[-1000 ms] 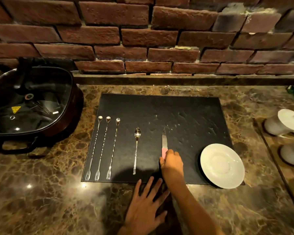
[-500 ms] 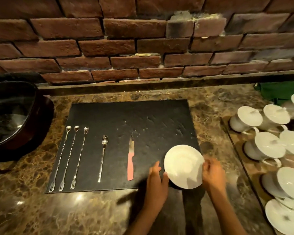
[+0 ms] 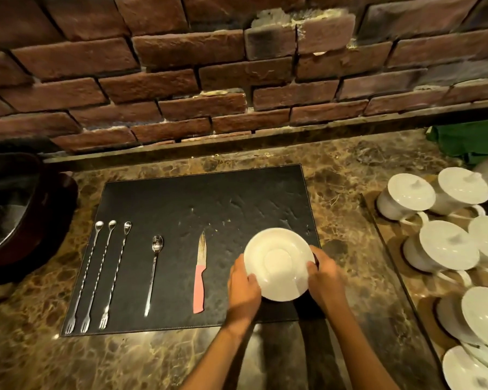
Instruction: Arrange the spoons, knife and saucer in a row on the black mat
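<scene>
A black mat [image 3: 197,201] lies on the marble counter. On its left part three long twisted spoons [image 3: 107,274] with forked ends lie side by side. A shorter spoon [image 3: 153,273] lies to their right, then a pink-handled knife [image 3: 200,277] with its blade pointing away. The white saucer [image 3: 279,263] is at the mat's right front part, tilted slightly. My left hand [image 3: 244,288] grips its left rim and my right hand [image 3: 326,280] grips its right rim.
A dark pan with a glass lid [image 3: 14,212] stands left of the mat. A tray at the right holds several white lidded cups [image 3: 409,195] and saucers [image 3: 479,313]. A green cloth [image 3: 471,139] lies at the back right. A brick wall [image 3: 209,66] runs behind the counter.
My right hand left the knife on the mat. Both hands took hold of the saucer and shifted it left, further onto the mat. The camera view swung right.
</scene>
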Demonstrator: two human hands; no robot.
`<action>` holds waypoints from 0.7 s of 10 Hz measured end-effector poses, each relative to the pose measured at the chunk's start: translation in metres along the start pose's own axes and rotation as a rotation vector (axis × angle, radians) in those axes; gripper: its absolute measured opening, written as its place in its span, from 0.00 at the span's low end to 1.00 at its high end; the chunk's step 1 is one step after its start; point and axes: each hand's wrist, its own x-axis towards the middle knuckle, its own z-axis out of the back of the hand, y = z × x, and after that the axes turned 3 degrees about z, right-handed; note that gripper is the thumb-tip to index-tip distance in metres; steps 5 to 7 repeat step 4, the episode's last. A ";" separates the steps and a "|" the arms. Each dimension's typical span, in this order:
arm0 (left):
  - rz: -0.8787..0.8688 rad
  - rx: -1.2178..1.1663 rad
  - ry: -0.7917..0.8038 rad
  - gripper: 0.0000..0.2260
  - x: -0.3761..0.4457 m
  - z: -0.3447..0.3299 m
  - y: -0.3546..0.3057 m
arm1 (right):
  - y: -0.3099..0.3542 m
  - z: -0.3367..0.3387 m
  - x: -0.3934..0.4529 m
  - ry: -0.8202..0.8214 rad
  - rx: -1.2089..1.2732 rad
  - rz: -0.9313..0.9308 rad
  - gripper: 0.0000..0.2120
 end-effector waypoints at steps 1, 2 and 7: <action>-0.012 0.012 0.015 0.21 0.014 0.002 0.002 | 0.001 -0.007 0.012 0.009 0.001 0.048 0.15; 0.003 0.011 0.029 0.20 0.019 0.002 0.007 | 0.002 -0.007 0.013 0.032 0.006 0.075 0.14; 0.182 -0.021 0.075 0.19 0.019 0.012 0.005 | -0.001 0.000 0.004 -0.025 -0.111 -0.025 0.21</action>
